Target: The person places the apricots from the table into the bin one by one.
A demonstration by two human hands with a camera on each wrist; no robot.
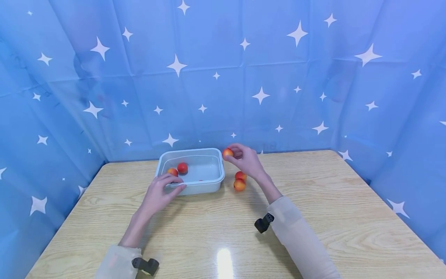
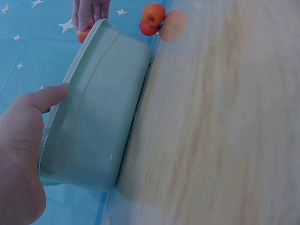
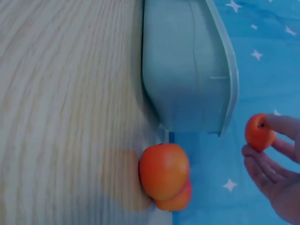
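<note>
A light blue plastic container point(image 1: 195, 187) stands on the wooden table, with a red fruit point(image 1: 182, 167) and an orange-red fruit point(image 1: 172, 171) at its left inside. My left hand point(image 1: 161, 194) grips the front-left rim; the thumb lies on the rim in the left wrist view, the other fingers hidden behind the wall. Beside the right rim, my right hand point(image 1: 246, 159) pinches a small round orange-red fruit point(image 3: 259, 132) between thumb and fingers, raised above the table. Two more such fruits point(image 1: 239, 185) lie touching each other on the table, below the right hand.
Behind the table point(image 1: 223, 228) hangs a blue curtain point(image 1: 223, 97) with white stars, also running down both sides. The container stands near the table's back edge. A sliver of red shows just above its front rim.
</note>
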